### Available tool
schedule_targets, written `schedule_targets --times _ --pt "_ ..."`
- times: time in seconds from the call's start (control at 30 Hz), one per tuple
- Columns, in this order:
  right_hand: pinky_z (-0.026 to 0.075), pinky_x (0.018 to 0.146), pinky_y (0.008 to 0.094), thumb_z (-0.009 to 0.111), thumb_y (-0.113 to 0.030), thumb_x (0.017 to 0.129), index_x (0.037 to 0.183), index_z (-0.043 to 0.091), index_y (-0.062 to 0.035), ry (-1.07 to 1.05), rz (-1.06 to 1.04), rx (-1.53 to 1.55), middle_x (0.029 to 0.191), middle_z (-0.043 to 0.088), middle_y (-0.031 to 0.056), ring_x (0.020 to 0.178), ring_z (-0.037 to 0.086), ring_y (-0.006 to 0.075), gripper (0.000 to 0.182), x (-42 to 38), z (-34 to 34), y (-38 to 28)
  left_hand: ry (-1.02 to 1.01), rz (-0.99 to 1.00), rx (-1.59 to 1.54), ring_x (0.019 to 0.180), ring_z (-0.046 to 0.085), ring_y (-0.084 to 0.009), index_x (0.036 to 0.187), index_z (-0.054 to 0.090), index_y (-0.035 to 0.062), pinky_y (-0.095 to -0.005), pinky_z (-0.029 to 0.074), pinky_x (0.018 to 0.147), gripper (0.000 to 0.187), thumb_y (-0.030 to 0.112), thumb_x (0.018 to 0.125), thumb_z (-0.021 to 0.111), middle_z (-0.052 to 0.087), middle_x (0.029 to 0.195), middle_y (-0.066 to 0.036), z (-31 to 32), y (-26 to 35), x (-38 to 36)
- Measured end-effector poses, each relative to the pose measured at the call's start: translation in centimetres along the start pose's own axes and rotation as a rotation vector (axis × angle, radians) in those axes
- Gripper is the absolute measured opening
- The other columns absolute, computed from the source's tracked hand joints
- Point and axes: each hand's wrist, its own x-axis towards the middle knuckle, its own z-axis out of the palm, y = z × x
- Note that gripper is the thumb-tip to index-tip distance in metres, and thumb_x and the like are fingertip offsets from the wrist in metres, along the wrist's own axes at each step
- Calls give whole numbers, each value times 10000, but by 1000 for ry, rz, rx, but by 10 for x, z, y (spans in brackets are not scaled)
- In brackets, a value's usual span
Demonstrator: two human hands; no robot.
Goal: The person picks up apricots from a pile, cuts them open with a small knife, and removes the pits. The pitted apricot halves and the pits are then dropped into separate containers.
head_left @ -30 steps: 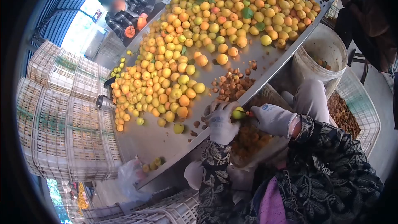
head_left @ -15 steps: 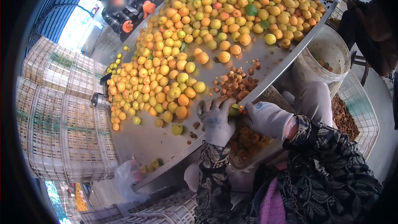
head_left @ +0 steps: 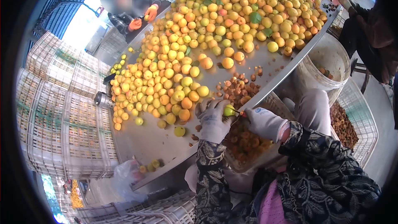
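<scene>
My left hand [head_left: 214, 120], in a pale grey work glove, is closed around a yellow-green apricot [head_left: 229, 110] at the table's near edge. My right hand [head_left: 265, 123], gloved alike, grips a small red-handled tool [head_left: 243, 114]. Its thin dark shaft reaches toward the apricot, with the tip at the fruit's right side. Just beyond the fruit, a heap of brown apricot pits [head_left: 237, 88] lies on the metal table [head_left: 151, 145]. Under my hands sits a crate [head_left: 237, 166] with halved apricots [head_left: 248, 143] in it.
A large pile of apricots [head_left: 178, 58] covers the table's far side. White plastic crates [head_left: 66, 124] are stacked at left. A white bucket [head_left: 325, 68] and a crate of brown pits [head_left: 343, 126] stand at right. Across the table, a person in orange gloves [head_left: 135, 24] handles fruit.
The apricot and the tool's dark shaft show more plainly between my hands, which have drawn slightly apart. The view has shifted a little. Across the table, the person's gloved hands have moved.
</scene>
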Motion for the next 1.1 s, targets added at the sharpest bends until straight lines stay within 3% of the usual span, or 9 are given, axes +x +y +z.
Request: schedule_targets --times 0.4,0.57,0.7,0.87,0.9,0.93,1.0,1.03,1.1 --pt "465 735 502 532 -275 941 1060 539 23 14 103 123 852 638 256 880 597 456 322 -42 5 10 88 -226 -198 965 588 -319 978 632 108 -437 428 899 234 253 811 709 634 1003 -111 15 -30 -17" --pt "463 640 381 586 -198 914 1071 550 -2 141 133 299 729 590 190 680 594 329 254 -38 -18 13 0 -660 -242 979 636 -321 1068 637 75 -422 484 853 320 314 856 646 673 1014 -167 20 -71 -25" --pt "458 627 378 583 -164 911 1077 547 -3 69 128 195 701 573 167 660 604 258 234 -38 -21 9 -272 -623 -94 1000 642 -312 1131 645 78 -400 474 902 507 427 770 714 677 1054 -161 -11 -24 -15" --pt "467 610 350 582 -161 902 1087 555 -8 54 99 205 694 584 142 660 615 190 241 -33 -32 -8 -185 -525 -66 958 657 -269 1112 649 63 -386 496 858 470 395 785 712 692 976 -135 -10 -21 -13" --pt "483 756 453 579 -266 913 1105 557 -20 69 103 296 900 635 232 875 615 414 313 -31 -34 -10 -103 -648 -231 926 657 -233 1097 648 52 -359 507 830 427 361 807 699 687 944 -123 -15 -15 -10" --pt "483 756 453 579 -266 913 1105 557 -20 73 98 286 900 635 232 875 615 414 313 -26 -36 -12 -22 -766 -399 895 656 -197 1083 648 42 -332 518 802 384 328 830 686 682 911 -111 -19 -11 -7" --pt "486 768 413 606 -277 906 1107 570 -5 122 134 428 902 652 216 889 636 371 340 -12 -36 -10 207 -520 -638 887 634 -162 1133 612 53 -304 530 770 298 249 909 608 658 953 -96 11 -35 -12" --pt "460 725 251 607 -281 942 1155 593 -8 275 24 591 897 613 -20 797 521 74 347 1 -15 5 248 -550 -1216 907 633 -183 1178 579 60 -320 534 781 300 238 937 571 646 1012 -100 13 -30 -10" --pt "459 754 250 604 -284 945 1160 591 -6 263 -4 662 932 614 -17 830 524 72 351 14 -30 -17 244 -557 -1865 973 625 -240 1274 492 64 -365 543 812 331 232 989 495 605 1149 -104 11 -13 -4"
